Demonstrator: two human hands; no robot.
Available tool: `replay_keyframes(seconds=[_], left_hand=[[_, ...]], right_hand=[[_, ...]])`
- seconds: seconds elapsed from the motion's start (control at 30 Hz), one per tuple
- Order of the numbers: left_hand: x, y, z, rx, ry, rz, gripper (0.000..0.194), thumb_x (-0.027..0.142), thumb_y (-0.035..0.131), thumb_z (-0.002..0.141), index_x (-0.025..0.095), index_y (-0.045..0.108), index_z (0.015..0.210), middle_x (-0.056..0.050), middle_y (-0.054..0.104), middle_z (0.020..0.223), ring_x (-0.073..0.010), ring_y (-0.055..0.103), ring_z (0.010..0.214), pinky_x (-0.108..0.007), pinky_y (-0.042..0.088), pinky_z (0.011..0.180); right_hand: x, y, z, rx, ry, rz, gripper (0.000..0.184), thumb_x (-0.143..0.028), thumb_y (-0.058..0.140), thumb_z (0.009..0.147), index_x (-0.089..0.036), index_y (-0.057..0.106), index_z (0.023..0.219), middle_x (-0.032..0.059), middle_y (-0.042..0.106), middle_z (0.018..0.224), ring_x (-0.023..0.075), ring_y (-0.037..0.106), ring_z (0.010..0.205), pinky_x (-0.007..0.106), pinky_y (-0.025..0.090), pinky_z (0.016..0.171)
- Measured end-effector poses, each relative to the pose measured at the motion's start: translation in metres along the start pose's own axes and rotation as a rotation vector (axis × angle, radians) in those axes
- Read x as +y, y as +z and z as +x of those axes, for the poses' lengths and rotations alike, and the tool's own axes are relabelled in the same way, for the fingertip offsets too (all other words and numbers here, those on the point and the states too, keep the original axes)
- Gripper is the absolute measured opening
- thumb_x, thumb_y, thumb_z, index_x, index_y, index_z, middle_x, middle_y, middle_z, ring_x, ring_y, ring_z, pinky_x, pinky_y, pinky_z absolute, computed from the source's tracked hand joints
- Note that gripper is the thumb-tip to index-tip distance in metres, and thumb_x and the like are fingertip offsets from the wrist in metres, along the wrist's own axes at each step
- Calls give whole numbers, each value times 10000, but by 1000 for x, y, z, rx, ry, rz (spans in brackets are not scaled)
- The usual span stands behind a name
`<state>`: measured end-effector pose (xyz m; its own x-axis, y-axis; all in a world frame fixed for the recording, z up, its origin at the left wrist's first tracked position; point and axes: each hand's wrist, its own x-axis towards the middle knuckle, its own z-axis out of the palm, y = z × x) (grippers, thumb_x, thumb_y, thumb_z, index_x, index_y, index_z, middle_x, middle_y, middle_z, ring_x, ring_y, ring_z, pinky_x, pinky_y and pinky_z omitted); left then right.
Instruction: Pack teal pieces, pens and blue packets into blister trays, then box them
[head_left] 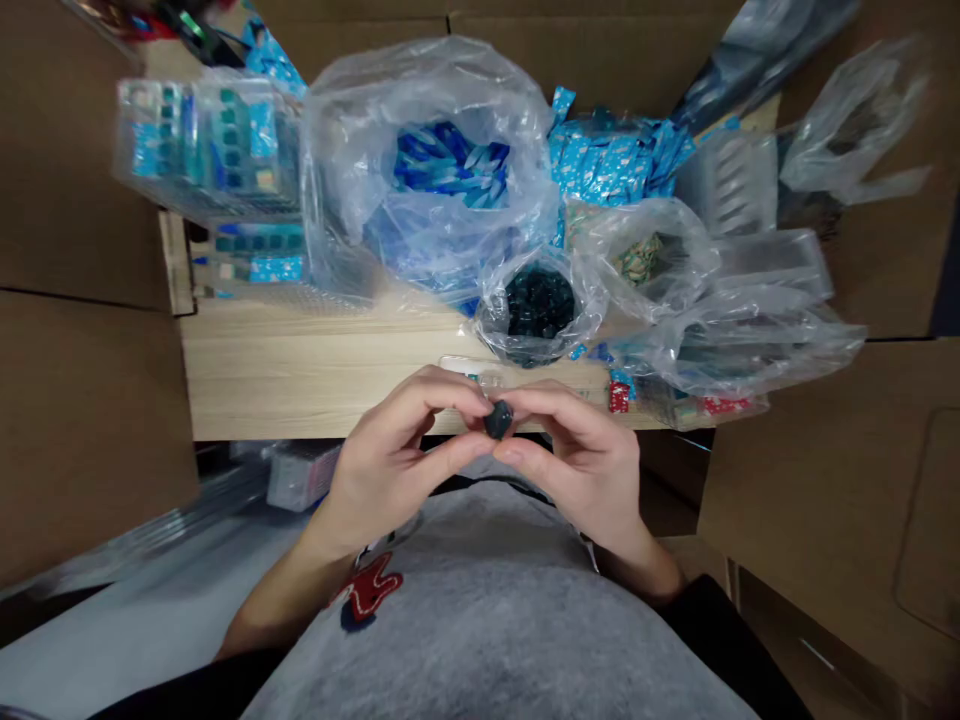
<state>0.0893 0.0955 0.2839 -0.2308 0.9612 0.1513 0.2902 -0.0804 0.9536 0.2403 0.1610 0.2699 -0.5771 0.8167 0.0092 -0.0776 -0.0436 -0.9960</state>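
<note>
Between my two hands, over the front edge of the wooden table [300, 370], is a small dark rounded piece [498, 420]; its exact kind is unclear. The thumb and forefinger of my left hand [409, 450] pinch it from the left. From the other side, my right hand [577, 450] grips it with thumb and fingertips. Just behind the hands stands an open clear bag of dark, shiny pieces [540, 300]. A clear plastic tray [491, 375] is partly hidden behind my fingers.
A large clear bag [345, 180] holds blue packets [450, 165]. Filled clear cases [217, 140] are stacked at the left. Light blue sachets [622, 155], another open bag [660, 250] and clear plastic trays [772, 265] stand at the right. Cardboard [75, 420] flanks the table.
</note>
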Motion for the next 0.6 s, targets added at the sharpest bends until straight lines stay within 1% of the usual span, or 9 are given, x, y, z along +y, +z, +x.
replay_keyframes(seconds=[0.1, 0.17, 0.23, 0.33, 0.43, 0.47, 0.5, 0.53, 0.6], left_hand=[[0, -5, -4, -40, 39, 52, 200, 99, 672, 814, 211, 632, 975, -10, 674, 919, -114, 646, 870, -222, 540, 743], [-1, -7, -6, -60, 40, 64, 232, 67, 634, 829, 210, 618, 1012, -11, 672, 941, -109, 647, 896, -216, 538, 770], [-1, -7, -6, -53, 48, 100, 255, 56, 585, 849, 213, 596, 1050, -15, 667, 957, -112, 647, 914, -223, 540, 785], [-2, -4, -6, -26, 139, 292, 281, 58, 552, 850, 221, 561, 1079, -25, 652, 982, -131, 639, 936, -254, 543, 791], [-10, 1, -10, 1, 234, 492, 231, 81, 556, 849, 221, 547, 1033, -18, 630, 950, -135, 625, 897, -263, 536, 770], [-15, 3, -14, 15, 234, 517, 213, 82, 553, 854, 218, 543, 1018, -15, 621, 937, -131, 618, 877, -259, 531, 759], [-22, 4, -19, 23, 223, 521, 200, 80, 547, 860, 214, 542, 1009, -14, 614, 930, -127, 610, 861, -255, 525, 749], [-29, 5, -26, 21, 203, 513, 192, 74, 539, 866, 208, 545, 1003, -15, 609, 925, -125, 602, 852, -251, 519, 743], [-48, 8, -44, -1, 149, 481, 179, 69, 534, 873, 199, 564, 992, -17, 601, 905, -124, 588, 832, -246, 511, 722]], right_hand=[[-2, -2, -1, -15, -4, -48, 185, -219, 698, 823, -251, 704, 1006, -4, 720, 886, 125, 668, 795, 263, 561, 732], [-2, -4, -1, -55, -27, -76, 217, -183, 662, 845, -246, 695, 1050, 4, 726, 920, 124, 672, 827, 265, 564, 755], [-2, -4, 0, -94, -72, -124, 274, -148, 620, 862, -246, 674, 1113, 15, 727, 967, 130, 676, 865, 281, 569, 788], [0, -2, -1, -96, -172, -269, 349, -111, 552, 884, -253, 633, 1192, 35, 713, 1064, 140, 670, 957, 302, 569, 846], [7, 3, -3, -93, -252, -356, 395, -85, 510, 890, -257, 603, 1233, 39, 700, 1108, 134, 659, 1018, 293, 561, 886], [13, 4, -6, -105, -234, -342, 395, -83, 507, 888, -254, 604, 1230, 40, 700, 1114, 134, 659, 1025, 291, 560, 893], [20, 5, -9, -127, -176, -302, 381, -93, 522, 883, -251, 611, 1218, 39, 703, 1110, 134, 664, 1019, 287, 563, 889], [28, 5, -13, -152, -81, -235, 353, -117, 556, 875, -250, 625, 1195, 36, 710, 1091, 135, 675, 993, 281, 572, 869], [49, 6, -22, -198, 191, -48, 277, -191, 639, 846, -251, 667, 1115, 20, 731, 1018, 130, 701, 893, 262, 591, 796]])
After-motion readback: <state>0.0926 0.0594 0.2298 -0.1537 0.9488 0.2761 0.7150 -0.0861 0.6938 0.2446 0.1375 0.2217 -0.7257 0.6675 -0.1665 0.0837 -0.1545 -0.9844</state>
